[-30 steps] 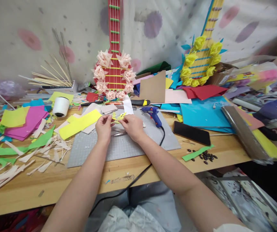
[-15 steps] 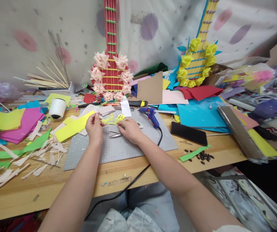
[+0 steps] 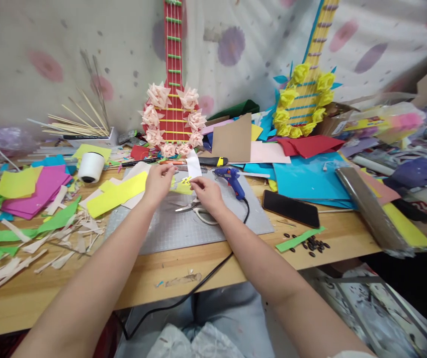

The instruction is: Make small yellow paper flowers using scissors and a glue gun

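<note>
Both my hands are over the grey cutting mat point(image 3: 183, 226). My left hand point(image 3: 158, 182) has its fingers pinched together above the mat's far edge, beside a yellow paper sheet point(image 3: 118, 194). My right hand point(image 3: 208, 193) is also pinched, its fingertips at a small yellow-green paper piece point(image 3: 183, 187). What the left fingers hold is too small to make out. A pair of scissors point(image 3: 194, 209) lies on the mat just under my right hand. A white paper strip point(image 3: 193, 165) lies just beyond my fingers.
A blue glue gun point(image 3: 231, 179) with a black cord lies right of my hands. A black phone point(image 3: 291, 209), a red paper guitar point(image 3: 172, 104), a yellow-flowered guitar point(image 3: 304, 99), a white tape roll point(image 3: 91, 168), paper scraps and coloured sheets crowd the wooden table point(image 3: 67, 288).
Both hands moved further away toward the mat's far edge, the left one rising to the right. The scissors, partly covered before, now lie exposed below my right hand.
</note>
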The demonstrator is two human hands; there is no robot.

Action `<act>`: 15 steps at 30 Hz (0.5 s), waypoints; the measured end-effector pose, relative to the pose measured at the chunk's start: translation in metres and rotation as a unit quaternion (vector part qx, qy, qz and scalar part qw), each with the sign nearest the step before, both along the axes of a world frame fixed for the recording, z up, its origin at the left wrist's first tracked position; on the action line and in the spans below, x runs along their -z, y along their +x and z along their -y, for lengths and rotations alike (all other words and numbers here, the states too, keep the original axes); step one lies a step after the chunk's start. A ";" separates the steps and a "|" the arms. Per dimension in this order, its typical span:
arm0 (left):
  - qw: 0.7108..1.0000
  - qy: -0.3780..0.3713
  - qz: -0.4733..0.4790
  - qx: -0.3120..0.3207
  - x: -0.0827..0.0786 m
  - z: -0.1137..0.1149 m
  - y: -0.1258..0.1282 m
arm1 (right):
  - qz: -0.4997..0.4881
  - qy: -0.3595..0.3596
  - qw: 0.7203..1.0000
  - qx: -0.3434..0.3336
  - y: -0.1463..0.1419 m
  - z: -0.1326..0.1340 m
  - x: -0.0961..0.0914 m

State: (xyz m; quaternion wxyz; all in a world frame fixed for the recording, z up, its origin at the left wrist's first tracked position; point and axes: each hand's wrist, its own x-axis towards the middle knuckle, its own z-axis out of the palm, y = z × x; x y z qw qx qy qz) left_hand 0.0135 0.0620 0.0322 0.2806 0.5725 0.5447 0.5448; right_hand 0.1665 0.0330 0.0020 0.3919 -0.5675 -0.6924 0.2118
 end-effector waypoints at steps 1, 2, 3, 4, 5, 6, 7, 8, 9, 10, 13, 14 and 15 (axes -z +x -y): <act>0.999 0.010 -0.050 0.015 0.000 -0.005 0.002 | -0.015 -0.013 1.000 0.012 0.002 -0.001 0.000; 0.995 0.013 -0.096 0.034 0.001 -0.010 0.003 | -0.024 -0.023 0.999 0.024 0.003 -0.002 0.001; 0.989 0.004 -0.139 0.058 0.002 -0.016 0.004 | -0.028 -0.028 0.999 0.033 0.005 -0.002 0.001; 0.981 -0.013 -0.177 0.081 0.003 -0.021 0.005 | -0.027 -0.030 0.998 0.041 0.005 -0.003 0.002; 0.972 -0.033 -0.211 0.098 0.005 -0.026 0.005 | -0.023 -0.031 0.998 0.045 0.006 -0.003 0.003; 0.964 -0.044 -0.239 0.111 0.006 -0.031 0.006 | -0.018 -0.033 0.998 0.048 0.007 -0.004 0.003; 0.956 -0.057 -0.262 0.120 0.007 -0.035 0.007 | -0.013 -0.034 0.998 0.049 0.007 -0.005 0.004; 0.949 -0.067 -0.279 0.129 0.008 -0.039 0.008 | -0.009 -0.035 0.998 0.050 0.008 -0.006 0.005; 0.944 -0.075 -0.292 0.137 0.008 -0.042 0.010 | -0.006 -0.036 0.998 0.050 0.009 -0.007 0.006; 0.939 -0.080 -0.299 0.147 0.008 -0.044 0.012 | -0.004 -0.036 0.998 0.051 0.009 -0.008 0.007; 0.944 -0.077 -0.283 0.151 0.005 -0.050 0.017 | -0.001 -0.032 0.998 0.053 0.011 -0.009 0.008; 0.952 -0.072 -0.262 0.141 0.004 -0.051 0.019 | 0.001 -0.032 0.998 0.053 0.012 -0.009 0.008; 0.962 -0.069 -0.231 0.126 0.002 -0.051 0.020 | 0.002 -0.031 0.998 0.053 0.012 -0.009 0.008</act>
